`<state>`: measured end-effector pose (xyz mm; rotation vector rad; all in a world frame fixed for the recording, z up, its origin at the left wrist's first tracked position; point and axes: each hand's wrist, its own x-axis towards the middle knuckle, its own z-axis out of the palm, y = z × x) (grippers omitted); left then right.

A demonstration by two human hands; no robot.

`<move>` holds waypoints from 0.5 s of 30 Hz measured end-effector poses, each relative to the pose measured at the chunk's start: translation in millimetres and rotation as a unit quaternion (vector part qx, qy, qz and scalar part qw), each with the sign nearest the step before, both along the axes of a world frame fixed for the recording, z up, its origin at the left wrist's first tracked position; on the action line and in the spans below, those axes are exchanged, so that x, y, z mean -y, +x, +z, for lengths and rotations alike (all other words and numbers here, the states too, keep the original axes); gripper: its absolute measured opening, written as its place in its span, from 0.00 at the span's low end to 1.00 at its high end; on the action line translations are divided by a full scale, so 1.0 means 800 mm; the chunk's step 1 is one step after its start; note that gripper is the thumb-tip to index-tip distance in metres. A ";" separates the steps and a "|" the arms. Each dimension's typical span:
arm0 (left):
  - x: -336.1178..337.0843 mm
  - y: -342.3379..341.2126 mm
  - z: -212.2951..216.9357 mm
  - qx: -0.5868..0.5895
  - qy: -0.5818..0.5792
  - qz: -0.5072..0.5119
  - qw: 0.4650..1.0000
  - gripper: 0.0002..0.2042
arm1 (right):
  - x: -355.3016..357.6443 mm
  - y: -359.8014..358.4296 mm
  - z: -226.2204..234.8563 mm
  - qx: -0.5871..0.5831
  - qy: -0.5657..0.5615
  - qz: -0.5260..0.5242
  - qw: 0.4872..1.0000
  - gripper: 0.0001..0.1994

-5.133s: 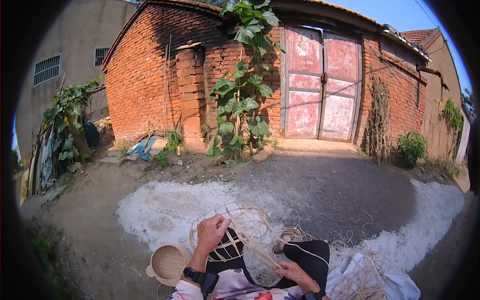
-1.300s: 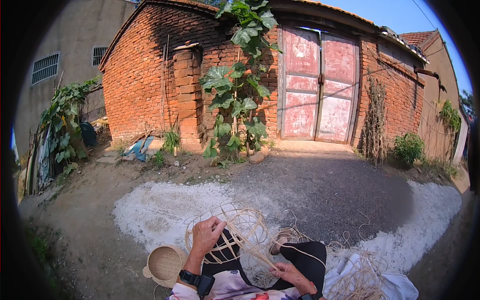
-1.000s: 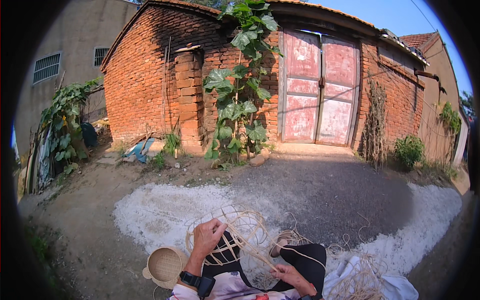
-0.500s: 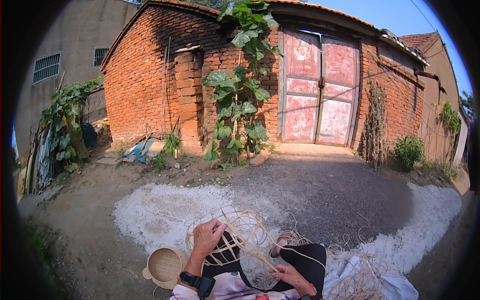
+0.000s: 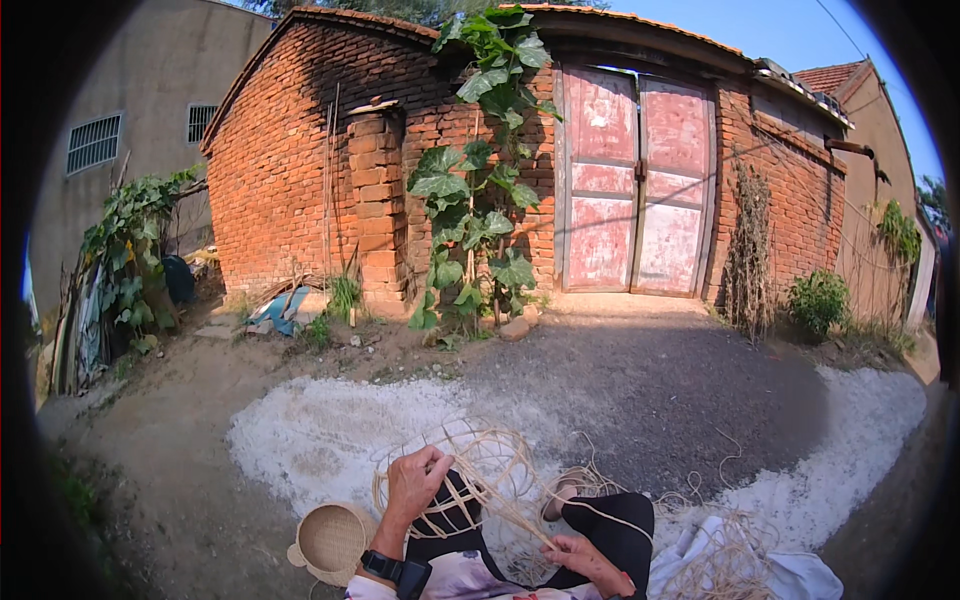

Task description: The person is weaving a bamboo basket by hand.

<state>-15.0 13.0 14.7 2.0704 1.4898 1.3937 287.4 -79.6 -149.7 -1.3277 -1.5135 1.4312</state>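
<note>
An open, loosely woven frame of pale cord [image 5: 506, 446] lies over my lap, its loops standing up in front of me. My left hand [image 5: 412, 484] is closed in a pinch on a strand at the frame's left part. Lower and to the right, my right hand [image 5: 588, 564] grips pale cords [image 5: 522, 520] that run slanting down from the frame. Between the two hands the cords look fairly taut. Just left of my left forearm stands a small round woven basket [image 5: 334, 541] with its mouth upward. My fingers hide exactly where each strand is held.
To my right, a tangled heap of cord [image 5: 722, 572] lies on a white cloth [image 5: 806, 574]. Loose strands trail over the ground near my shoe [image 5: 559, 497]. White powdery patches [image 5: 320, 425] cover part of the ground. Beyond are a brick wall [image 5: 270, 190] and red double doors [image 5: 640, 180].
Both hands have shifted only slightly, keeping their hold on the cords. The frame's loops sit a little lower. The whole view has moved a touch.
</note>
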 end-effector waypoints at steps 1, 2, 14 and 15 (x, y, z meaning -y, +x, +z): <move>0.000 0.000 0.000 -0.001 -0.009 -0.001 1.000 0.11 | -0.002 0.000 -0.004 0.003 0.003 0.002 1.000 0.13; 0.000 0.001 0.000 -0.003 -0.001 0.000 1.000 0.11 | -0.003 0.001 -0.008 0.014 -0.004 -0.001 1.000 0.13; -0.033 -0.036 -0.010 0.081 0.024 0.059 0.995 0.08 | 0.036 0.011 0.105 0.034 0.107 -0.033 0.993 0.13; -0.041 -0.045 -0.010 0.080 0.031 0.058 0.995 0.08 | 0.042 0.018 0.127 0.057 0.116 -0.036 0.991 0.12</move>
